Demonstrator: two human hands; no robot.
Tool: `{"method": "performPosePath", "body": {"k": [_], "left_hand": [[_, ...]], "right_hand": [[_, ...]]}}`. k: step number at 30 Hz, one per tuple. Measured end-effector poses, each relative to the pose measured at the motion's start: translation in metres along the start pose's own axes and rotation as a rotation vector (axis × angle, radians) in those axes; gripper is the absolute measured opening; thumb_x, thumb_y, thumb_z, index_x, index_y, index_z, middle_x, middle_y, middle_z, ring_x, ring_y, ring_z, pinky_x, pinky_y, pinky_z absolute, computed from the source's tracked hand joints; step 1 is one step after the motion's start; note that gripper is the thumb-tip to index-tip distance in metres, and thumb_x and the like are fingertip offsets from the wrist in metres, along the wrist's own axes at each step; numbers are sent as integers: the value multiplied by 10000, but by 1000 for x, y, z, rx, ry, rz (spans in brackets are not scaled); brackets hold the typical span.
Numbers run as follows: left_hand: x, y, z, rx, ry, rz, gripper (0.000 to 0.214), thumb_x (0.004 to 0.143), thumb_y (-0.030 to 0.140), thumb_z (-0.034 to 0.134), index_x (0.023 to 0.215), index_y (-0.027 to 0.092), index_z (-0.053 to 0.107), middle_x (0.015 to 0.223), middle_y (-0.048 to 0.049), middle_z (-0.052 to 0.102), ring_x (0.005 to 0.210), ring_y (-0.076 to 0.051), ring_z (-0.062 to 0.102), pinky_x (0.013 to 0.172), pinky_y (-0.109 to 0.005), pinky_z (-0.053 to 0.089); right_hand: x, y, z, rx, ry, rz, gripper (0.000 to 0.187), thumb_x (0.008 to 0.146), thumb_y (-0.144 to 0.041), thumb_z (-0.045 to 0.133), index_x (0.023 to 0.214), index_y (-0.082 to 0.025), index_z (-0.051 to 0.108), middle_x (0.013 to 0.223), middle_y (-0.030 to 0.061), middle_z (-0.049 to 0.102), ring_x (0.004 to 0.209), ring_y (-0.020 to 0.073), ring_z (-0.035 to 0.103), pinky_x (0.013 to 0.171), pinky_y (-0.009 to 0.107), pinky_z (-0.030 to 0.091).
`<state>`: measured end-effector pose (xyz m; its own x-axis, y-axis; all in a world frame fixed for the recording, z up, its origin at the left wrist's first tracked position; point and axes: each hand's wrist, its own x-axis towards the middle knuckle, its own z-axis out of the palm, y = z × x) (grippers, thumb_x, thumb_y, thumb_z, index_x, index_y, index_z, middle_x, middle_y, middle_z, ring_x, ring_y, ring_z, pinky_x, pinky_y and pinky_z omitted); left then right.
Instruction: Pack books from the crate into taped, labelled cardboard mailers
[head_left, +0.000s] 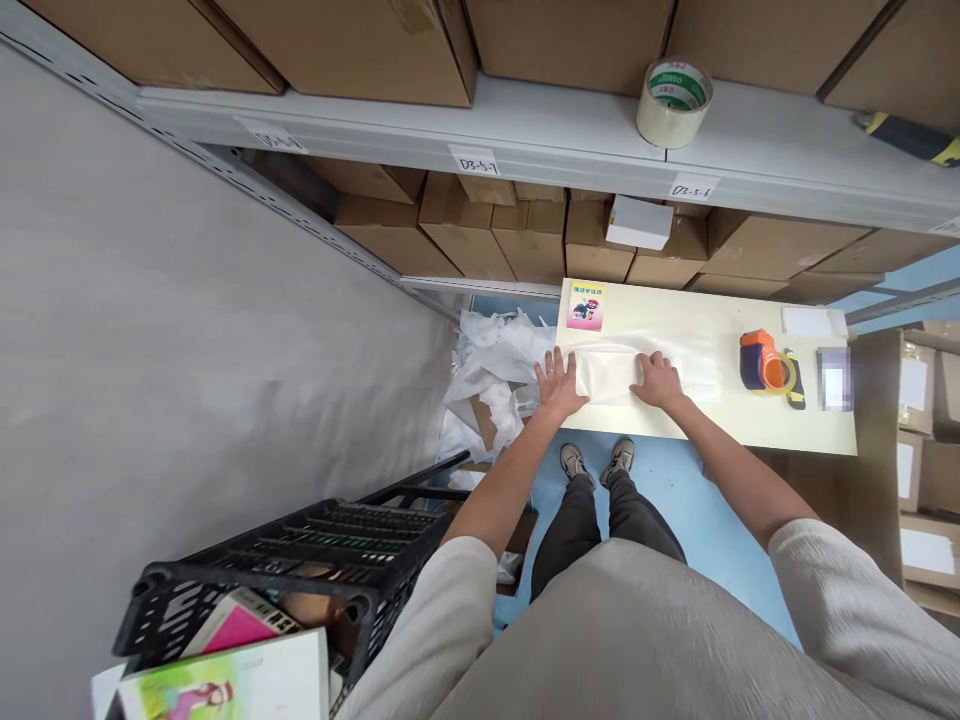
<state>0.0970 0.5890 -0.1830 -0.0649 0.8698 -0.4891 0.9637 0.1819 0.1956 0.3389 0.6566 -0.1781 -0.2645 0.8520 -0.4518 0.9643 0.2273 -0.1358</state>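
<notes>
A pale white bag or wrapped packet (611, 373) lies flat on a cream table (750, 425). My left hand (559, 382) rests open on the packet's left end, fingers spread and flat. At the packet's right part, my right hand (657, 380) presses down with fingers curled over it. A small pink card (585, 307) lies at the table's far left corner.
An orange tape dispenser (765, 366) sits on the table's right side. A tape roll (673, 102) stands on the grey shelf above cardboard boxes (525, 240). White wrapping scraps (491, 375) are heaped left of the table. A black crate (300, 570) with books is at lower left.
</notes>
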Motion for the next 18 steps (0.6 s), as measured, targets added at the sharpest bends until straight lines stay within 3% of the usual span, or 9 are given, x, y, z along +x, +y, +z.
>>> {"method": "performPosePath", "body": {"k": [3, 6, 14, 16, 18], "left_hand": [[1, 0, -1, 24, 40, 56, 1207, 771, 503, 890, 1752, 211, 251, 1795, -212, 262, 1636, -484, 230, 1320, -641, 209], [4, 0, 1, 23, 6, 122, 1163, 787, 443, 881, 1744, 201, 266, 1732, -223, 371, 1576, -449, 356, 1296, -579, 293], [16, -12, 4, -7, -147, 55, 1460, 674, 533, 950, 1787, 238, 53, 1854, -194, -91, 1695, -500, -85, 1353, -671, 61], [14, -14, 3, 7, -171, 51, 1486, 657, 552, 955, 1787, 239, 43, 1853, -197, -97, 1696, -497, -93, 1346, -694, 48], [10, -11, 0, 21, -155, 49, 1375, 714, 592, 910, 1781, 215, 128, 1855, -210, -2, 1702, -490, -42, 1342, -709, 42]], "right_hand": [[6, -13, 4, 52, 103, -141, 621, 967, -328, 630, 1559, -192, 501, 1568, 219, 484, 1371, 400, 488, 1126, 535, 428], [14, -23, 11, 80, 99, -231, 681, 970, -345, 600, 1620, -183, 474, 1692, 202, 408, 1485, 413, 412, 1207, 570, 376], [22, -17, 37, 72, -5, -219, 1045, 916, -535, 659, 1780, -211, 169, 1858, 151, 92, 1706, 397, 67, 1339, 648, 116], [26, -13, 39, 77, -24, -235, 1121, 897, -587, 671, 1789, -199, 115, 1861, 156, 18, 1713, 400, 5, 1345, 651, 72], [30, -10, 40, 81, -34, -272, 1155, 886, -626, 673, 1790, -186, 104, 1859, 166, -17, 1713, 406, -23, 1350, 645, 45]]}}
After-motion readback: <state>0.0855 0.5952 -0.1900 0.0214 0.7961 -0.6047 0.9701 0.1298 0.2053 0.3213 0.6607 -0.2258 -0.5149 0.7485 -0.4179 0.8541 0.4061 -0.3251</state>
